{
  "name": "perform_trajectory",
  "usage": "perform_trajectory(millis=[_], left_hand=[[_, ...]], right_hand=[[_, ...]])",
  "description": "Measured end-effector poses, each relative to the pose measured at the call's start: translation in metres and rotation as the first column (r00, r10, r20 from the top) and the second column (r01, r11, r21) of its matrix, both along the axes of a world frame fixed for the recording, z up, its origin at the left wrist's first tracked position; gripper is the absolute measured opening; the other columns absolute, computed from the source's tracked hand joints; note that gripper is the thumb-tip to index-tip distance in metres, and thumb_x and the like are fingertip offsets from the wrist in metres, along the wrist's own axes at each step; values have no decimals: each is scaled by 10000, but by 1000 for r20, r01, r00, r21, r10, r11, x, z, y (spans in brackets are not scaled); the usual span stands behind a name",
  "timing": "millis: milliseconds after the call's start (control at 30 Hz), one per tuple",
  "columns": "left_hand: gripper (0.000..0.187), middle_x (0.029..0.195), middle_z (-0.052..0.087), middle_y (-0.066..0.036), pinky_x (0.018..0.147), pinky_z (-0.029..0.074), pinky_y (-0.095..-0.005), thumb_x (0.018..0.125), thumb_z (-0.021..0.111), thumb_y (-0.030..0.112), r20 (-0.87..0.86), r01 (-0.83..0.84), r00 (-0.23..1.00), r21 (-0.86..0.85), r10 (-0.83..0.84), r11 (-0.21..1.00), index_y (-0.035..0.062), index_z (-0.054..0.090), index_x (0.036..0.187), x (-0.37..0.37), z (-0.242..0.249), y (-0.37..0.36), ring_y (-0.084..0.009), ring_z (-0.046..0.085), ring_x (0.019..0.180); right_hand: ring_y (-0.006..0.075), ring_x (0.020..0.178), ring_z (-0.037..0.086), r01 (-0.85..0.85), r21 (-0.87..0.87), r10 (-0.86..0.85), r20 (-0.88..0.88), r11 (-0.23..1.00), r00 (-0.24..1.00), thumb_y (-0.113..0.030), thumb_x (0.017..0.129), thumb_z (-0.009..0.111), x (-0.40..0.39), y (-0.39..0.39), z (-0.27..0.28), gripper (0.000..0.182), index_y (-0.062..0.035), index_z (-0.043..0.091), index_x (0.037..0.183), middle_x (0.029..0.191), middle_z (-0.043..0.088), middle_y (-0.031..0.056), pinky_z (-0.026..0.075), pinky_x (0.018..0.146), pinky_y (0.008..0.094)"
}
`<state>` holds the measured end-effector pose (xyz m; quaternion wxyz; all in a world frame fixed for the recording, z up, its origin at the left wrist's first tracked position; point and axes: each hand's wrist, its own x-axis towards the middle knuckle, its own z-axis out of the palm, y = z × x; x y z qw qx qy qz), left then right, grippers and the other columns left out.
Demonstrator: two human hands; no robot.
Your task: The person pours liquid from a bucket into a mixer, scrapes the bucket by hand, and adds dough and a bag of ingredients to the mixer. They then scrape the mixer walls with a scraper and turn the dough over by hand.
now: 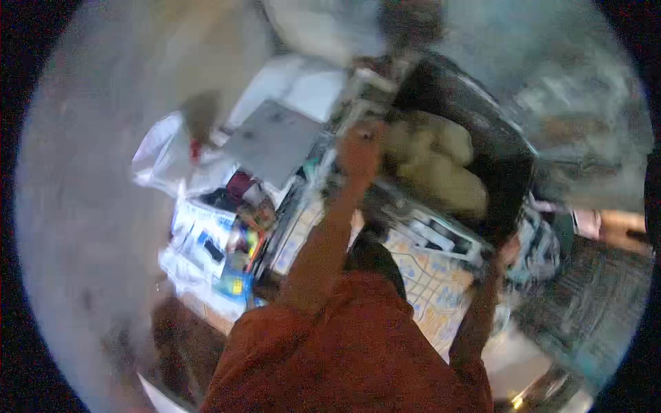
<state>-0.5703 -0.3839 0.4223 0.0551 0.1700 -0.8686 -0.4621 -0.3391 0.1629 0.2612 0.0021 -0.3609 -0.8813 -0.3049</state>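
A large dark open-topped container (pixel 506 148) with a pale rim lies ahead of me. Inside it are rounded, beige, bulky things (pixel 441 165) whose kind I cannot make out. My left hand (pixel 361 151) is stretched forward and closed at the container's left side, seemingly round its edge. Low on the right, my right hand (pixel 508 253) is at the container's near right corner; its fingers are smeared and partly hidden. A pale, blurred thing (pixel 437 234) shows along the near side. Motion blurs the whole view.
To the left are a flat grey panel (pixel 272 141), white bags (pixel 162 155) and a pile of small colourful packages (pixel 237 241). Patterned cloth or flooring (pixel 420 279) shows below the container. At the right are a crumpled pale bundle (pixel 540 244) and a dark ribbed surface (pixel 585 296).
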Motion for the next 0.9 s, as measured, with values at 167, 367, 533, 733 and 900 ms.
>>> perform_trajectory(millis=[167,367,533,733,900], left_hand=[[663,1154,606,-210,891,467,-490,868,554,576,-24,-192,981,-29,192,981,15,561,1222,7,-8,11,-380,606,1037],[568,1278,529,-226,977,405,-516,944,470,497,-137,-10,987,483,87,875,34,524,1267,21,-9,-27,-400,547,1126],[491,1273,535,-206,946,423,-515,960,476,427,152,-188,977,302,147,935,34,531,1250,67,-169,-90,-369,582,1062],[307,698,639,-198,548,484,-456,860,567,348,448,-810,582,246,679,532,44,609,868,195,-531,-247,-359,640,648],[363,997,627,-257,661,492,-493,920,470,285,590,-569,596,-167,544,805,51,518,1194,210,-546,-382,-373,634,850]], right_hand=[[271,967,631,-144,-738,-329,-456,659,827,-446,967,397,-11,-18,52,578,-53,418,1390,1261,582,152,522,803,401],[273,988,621,-273,-618,-151,-544,737,825,-437,968,399,-25,-68,92,571,-53,416,1390,1276,570,153,514,820,402],[275,1006,612,-434,-466,109,-575,771,811,-430,970,400,-29,-110,110,565,-52,415,1389,1288,559,154,507,834,403],[276,1027,601,-552,-484,384,-407,679,829,-421,971,402,-37,-241,70,558,-51,413,1389,1303,546,155,498,852,405],[278,1045,593,-451,-620,424,-202,643,883,-413,973,404,-41,-320,12,552,-51,411,1389,1315,536,155,491,866,406]])
